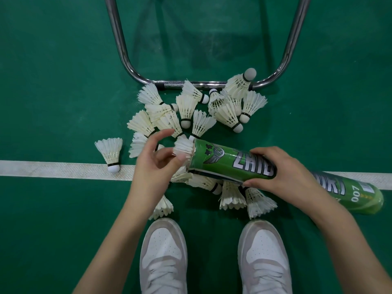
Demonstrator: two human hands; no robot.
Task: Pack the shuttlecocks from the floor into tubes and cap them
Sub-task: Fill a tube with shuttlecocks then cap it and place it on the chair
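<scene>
A green shuttlecock tube (218, 161) lies almost level above the floor, its open mouth pointing left. My right hand (282, 168) grips it round the middle. A white shuttlecock (183, 146) sticks out of the mouth, feathers outward. My left hand (156, 160) is at that mouth, thumb and fingertips touching the feathers. Several white shuttlecocks (191, 111) lie heaped on the green floor beyond the tube. One shuttlecock (111, 153) stands apart at the left on the white line. More shuttlecocks (233, 196) lie under the tube by my shoes. No cap is visible.
A chrome tubular frame (191, 84) curves across the floor just behind the heap. A white court line (53, 170) runs left to right under my hands. My two white shoes (163, 255) stand at the bottom edge, close to the nearest shuttlecocks.
</scene>
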